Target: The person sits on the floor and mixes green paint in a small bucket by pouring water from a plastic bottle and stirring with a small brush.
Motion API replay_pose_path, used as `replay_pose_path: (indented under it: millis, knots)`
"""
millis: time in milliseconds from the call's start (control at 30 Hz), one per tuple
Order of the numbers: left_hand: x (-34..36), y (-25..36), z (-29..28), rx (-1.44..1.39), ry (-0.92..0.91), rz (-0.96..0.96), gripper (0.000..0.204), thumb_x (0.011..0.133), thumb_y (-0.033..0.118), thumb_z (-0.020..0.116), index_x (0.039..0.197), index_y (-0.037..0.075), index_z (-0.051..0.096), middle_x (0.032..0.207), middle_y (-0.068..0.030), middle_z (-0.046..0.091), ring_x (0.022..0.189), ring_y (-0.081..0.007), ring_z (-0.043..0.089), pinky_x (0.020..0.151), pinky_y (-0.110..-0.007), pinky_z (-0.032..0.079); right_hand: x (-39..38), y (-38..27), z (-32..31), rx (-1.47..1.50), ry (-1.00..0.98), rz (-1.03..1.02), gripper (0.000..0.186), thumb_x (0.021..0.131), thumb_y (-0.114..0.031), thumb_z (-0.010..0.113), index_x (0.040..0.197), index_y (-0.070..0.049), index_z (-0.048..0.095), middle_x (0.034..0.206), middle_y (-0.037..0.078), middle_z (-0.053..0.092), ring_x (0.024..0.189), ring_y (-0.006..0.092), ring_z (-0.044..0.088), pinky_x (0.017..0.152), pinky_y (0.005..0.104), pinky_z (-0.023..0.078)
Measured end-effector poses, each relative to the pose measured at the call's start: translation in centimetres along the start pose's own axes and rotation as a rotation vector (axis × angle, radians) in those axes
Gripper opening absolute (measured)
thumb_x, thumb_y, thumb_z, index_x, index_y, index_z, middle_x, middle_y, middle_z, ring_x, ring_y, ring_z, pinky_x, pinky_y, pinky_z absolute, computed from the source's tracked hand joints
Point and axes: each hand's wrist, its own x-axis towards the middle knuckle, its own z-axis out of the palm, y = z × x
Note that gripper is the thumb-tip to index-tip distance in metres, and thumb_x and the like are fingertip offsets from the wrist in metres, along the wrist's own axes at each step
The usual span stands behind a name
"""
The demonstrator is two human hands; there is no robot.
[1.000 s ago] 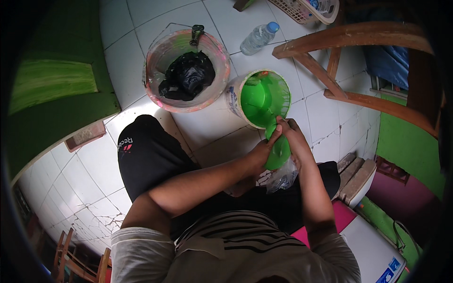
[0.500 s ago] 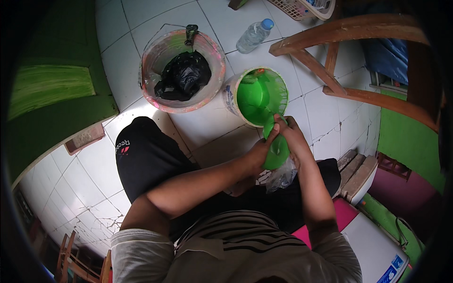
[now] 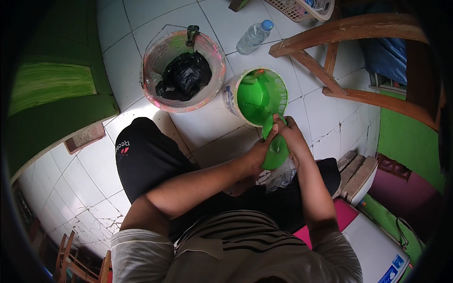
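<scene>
Both my hands grip a clear plastic bag (image 3: 276, 159) with bright green paint in it, and its clear, crumpled end hangs toward my lap. My left hand (image 3: 257, 153) is closed on the bag's left side, thumb on top. On the other side, my right hand (image 3: 290, 134) pinches the bag's far end. That end is at the near rim of a white paint bucket (image 3: 230, 101). Green paint (image 3: 255, 94) coats the inside of this bucket and lies in it. Some of my fingers are hidden behind the bag.
Left of the paint bucket stands a larger paint-stained pail (image 3: 150, 94) with a black plastic bag (image 3: 186, 75) inside. A clear bottle (image 3: 252, 38) with a blue cap is beyond, on white tiles. Wooden furniture (image 3: 349, 35) reaches in from the right; a green door (image 3: 56, 56) is left.
</scene>
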Motion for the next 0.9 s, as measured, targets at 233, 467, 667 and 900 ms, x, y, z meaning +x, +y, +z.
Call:
replay_pose_path:
  millis: [233,467,667,900]
  knots:
    - [0.29,-0.28,0.07,-0.027,0.008,0.001,0.089,0.076,0.089,0.055,0.114,0.008,0.056,0.087,-0.0045,0.056,0.073,-0.0196,0.057,0.053,-0.037,0.045,0.29,0.41,-0.18,-0.023,0.011,-0.027,0.054,0.1,-0.045,0.062,0.121,0.004,0.054,0.098,0.014,0.065,0.085,0.0179,0.063,0.072,0.0298,0.052]
    - [0.3,-0.38,0.02,-0.026,0.008,-0.011,0.092,0.076,0.089,0.055,0.118,0.007,0.056,0.09,-0.0049,0.057,0.076,-0.0199,0.057,0.056,-0.038,0.045,0.32,0.39,-0.23,-0.05,0.018,-0.018,0.055,0.1,-0.045,0.062,0.121,0.005,0.054,0.099,0.015,0.065,0.087,0.0187,0.063,0.073,0.0303,0.052]
    - [0.68,-0.61,-0.28,-0.029,-0.024,-0.006,0.097,0.076,0.089,0.056,0.124,0.004,0.053,0.095,-0.006,0.057,0.083,-0.0199,0.058,0.06,-0.039,0.048,0.22,0.21,-0.34,-0.068,0.024,0.002,0.056,0.099,-0.046,0.062,0.122,0.005,0.054,0.101,0.016,0.066,0.088,0.0196,0.064,0.074,0.0306,0.052]
    - [0.4,-0.33,-0.09,-0.041,-0.018,-0.024,0.103,0.077,0.087,0.057,0.134,0.002,0.048,0.103,-0.0076,0.058,0.091,-0.0207,0.059,0.069,-0.039,0.05,0.2,0.05,-0.26,-0.086,0.03,0.005,0.055,0.1,-0.046,0.061,0.121,0.004,0.055,0.099,0.015,0.066,0.087,0.0191,0.064,0.074,0.0308,0.052]
